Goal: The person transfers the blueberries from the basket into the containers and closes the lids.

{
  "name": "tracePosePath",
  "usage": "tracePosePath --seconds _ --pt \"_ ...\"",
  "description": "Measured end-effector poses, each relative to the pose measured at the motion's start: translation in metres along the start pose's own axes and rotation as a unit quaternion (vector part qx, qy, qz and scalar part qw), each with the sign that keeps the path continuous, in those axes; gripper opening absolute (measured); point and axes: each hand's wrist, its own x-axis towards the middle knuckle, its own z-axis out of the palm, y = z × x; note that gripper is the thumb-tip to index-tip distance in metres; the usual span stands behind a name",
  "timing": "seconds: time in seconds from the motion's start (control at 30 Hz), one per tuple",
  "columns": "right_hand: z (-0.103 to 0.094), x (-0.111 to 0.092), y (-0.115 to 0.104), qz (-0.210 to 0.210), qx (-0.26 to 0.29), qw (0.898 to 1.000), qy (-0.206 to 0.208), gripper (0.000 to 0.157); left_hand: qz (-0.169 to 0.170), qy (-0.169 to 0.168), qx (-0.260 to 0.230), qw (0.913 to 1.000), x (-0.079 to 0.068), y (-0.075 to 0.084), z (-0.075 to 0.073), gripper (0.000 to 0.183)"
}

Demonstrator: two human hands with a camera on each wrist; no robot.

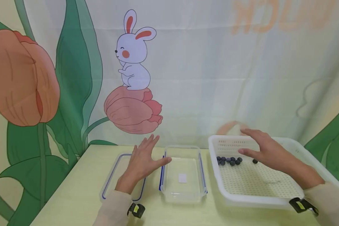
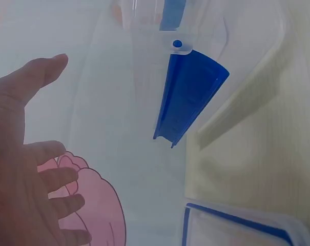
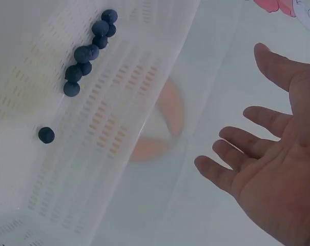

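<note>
My left hand [image 1: 143,163], fingers spread and holding nothing, hovers between a clear lid with a blue seal [image 1: 106,185] and a clear rectangular container [image 1: 183,196]. On the container's side, a blue clip [image 2: 190,97] hangs unfastened in the left wrist view. Over the white perforated basket [image 1: 231,196] is my right hand [image 1: 274,153], its fingers apart and nothing in its grasp. Several blueberries [image 1: 232,163] are gathered at the basket's far left; a single blueberry [image 3: 46,135] lies apart from them. In the head view the right hand and forearm hide part of the basket.
Everything stands on a pale yellow-green table [image 1: 73,201]. Behind its far edge hangs a curtain [image 1: 183,78] printed with a rabbit and tulips. A small white square [image 1: 182,178] shows at the container's bottom. The basket takes up the table's right side.
</note>
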Motion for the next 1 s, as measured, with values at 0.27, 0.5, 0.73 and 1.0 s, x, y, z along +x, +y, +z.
tracePosePath --seconds 0.27,0.5,0.73,1.0 --pt "-0.013 0.007 0.007 0.0 -0.01 1.0 -0.019 0.071 -0.04 -0.01 -0.096 0.9945 0.001 -0.003 0.007 0.096" --pt "-0.008 0.014 0.016 -0.018 0.041 0.998 -0.031 0.056 -0.056 0.001 -0.17 0.9838 0.0 -0.008 0.014 0.089" --pt "-0.004 0.022 0.034 -0.011 0.068 0.997 -0.038 0.046 -0.063 0.013 -0.194 0.9789 0.002 -0.008 0.02 0.081" --pt "-0.001 0.025 0.055 -0.004 0.066 0.997 -0.03 0.034 -0.049 0.025 -0.18 0.9821 0.001 -0.009 0.028 0.066"
